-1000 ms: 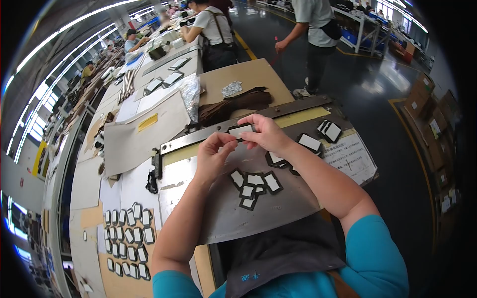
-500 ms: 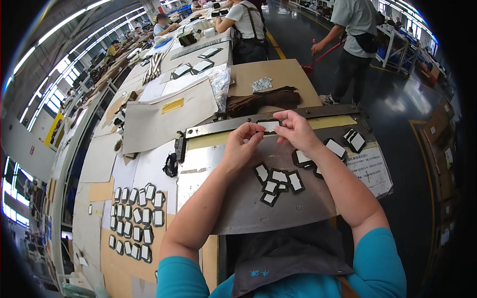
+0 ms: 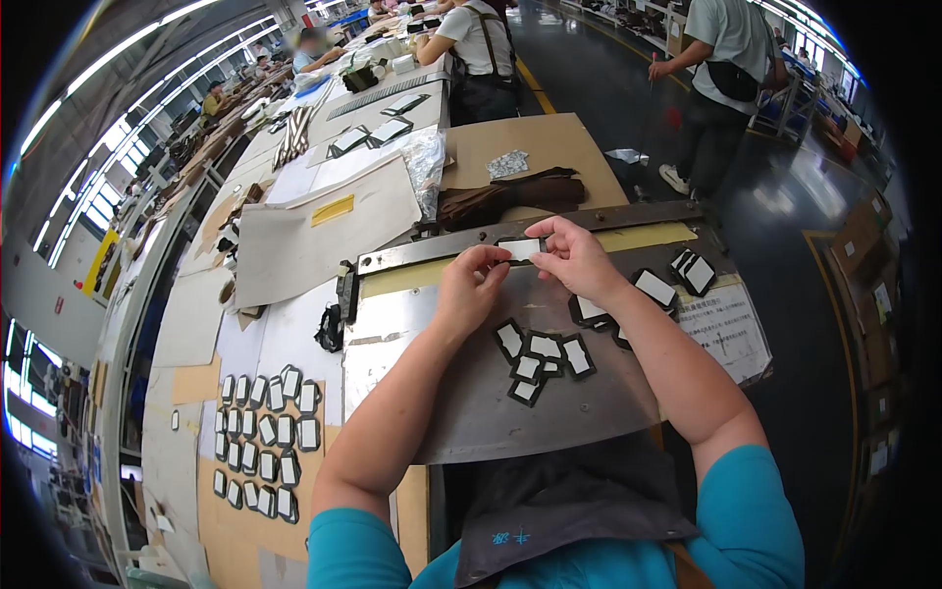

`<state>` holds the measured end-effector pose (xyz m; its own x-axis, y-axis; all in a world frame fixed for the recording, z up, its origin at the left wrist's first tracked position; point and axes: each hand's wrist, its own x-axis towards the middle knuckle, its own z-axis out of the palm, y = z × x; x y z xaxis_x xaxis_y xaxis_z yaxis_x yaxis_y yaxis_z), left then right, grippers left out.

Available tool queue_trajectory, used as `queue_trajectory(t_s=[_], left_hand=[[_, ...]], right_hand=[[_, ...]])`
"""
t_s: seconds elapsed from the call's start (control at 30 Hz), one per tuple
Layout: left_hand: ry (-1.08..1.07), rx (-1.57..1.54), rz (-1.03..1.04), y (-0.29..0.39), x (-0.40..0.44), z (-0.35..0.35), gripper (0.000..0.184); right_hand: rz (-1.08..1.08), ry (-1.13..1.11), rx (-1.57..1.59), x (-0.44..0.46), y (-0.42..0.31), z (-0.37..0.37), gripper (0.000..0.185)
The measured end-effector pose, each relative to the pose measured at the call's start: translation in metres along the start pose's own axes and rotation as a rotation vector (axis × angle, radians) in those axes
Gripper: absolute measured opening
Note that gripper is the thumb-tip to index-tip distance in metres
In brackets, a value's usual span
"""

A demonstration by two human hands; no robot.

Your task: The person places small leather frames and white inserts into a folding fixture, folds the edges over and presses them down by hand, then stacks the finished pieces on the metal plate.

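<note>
Between both hands is a small black-bordered piece with a white rectangular face [image 3: 519, 249], held near the far edge of a metal plate [image 3: 520, 430]. My left hand [image 3: 473, 285] pinches its left end between thumb and fingertips. At the other end, my right hand [image 3: 577, 257] is closed on it, with the thumb below and the fingers above. Below the hands, several similar pieces [image 3: 545, 346] lie in a loose overlapping cluster on the plate. More of them [image 3: 655, 288] are beside my right forearm, which partly covers some.
Rows of similar pieces [image 3: 285, 430] lie on cardboard at the left. Beyond the plate's bolted bar [image 3: 471, 241] is a dark brown bundle [image 3: 510, 196]. A printed sheet [image 3: 731, 334] is at the right. One person [image 3: 483, 44] works ahead; another [image 3: 726, 59] stands in the aisle.
Both hands keep their grip on the piece, with barely any finger movement. The view has shifted slightly. The person in the aisle has moved to the right.
</note>
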<state>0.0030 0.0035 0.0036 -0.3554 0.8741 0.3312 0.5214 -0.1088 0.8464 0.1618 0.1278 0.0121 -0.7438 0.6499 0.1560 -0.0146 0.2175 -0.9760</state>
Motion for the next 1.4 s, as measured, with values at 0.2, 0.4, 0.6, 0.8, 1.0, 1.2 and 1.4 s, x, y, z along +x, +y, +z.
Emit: queue_trajectory(t_s=[0.2,0.4,0.6,0.8,1.0,1.2,1.4], left_hand=[[-0.022,0.299,0.125,-0.003,-0.001,-0.002,0.027],[0.001,0.554,0.159,-0.005,-0.004,0.003,0.040],[0.013,0.612,0.166,-0.009,-0.005,0.004,0.046],[-0.031,0.686,0.291,0.004,-0.007,0.004,0.044],[-0.133,0.721,0.344,0.007,-0.009,0.008,0.047],[-0.166,0.742,0.352,0.001,-0.012,0.010,0.048],[-0.180,0.753,0.327,0.007,-0.014,0.011,0.050]], right_hand=[[-0.018,-0.012,-0.302,-0.003,-0.005,-0.001,0.032],[-0.261,0.043,-0.692,-0.005,0.006,0.003,0.041],[-0.270,0.016,-0.791,-0.005,0.005,0.005,0.046],[-0.229,0.023,-0.757,-0.006,0.005,0.004,0.043],[-0.263,0.038,-0.774,-0.001,0.013,0.002,0.041],[-0.285,0.022,-0.798,-0.003,0.010,0.002,0.037],[-0.296,0.021,-0.817,-0.002,0.012,0.002,0.035]])
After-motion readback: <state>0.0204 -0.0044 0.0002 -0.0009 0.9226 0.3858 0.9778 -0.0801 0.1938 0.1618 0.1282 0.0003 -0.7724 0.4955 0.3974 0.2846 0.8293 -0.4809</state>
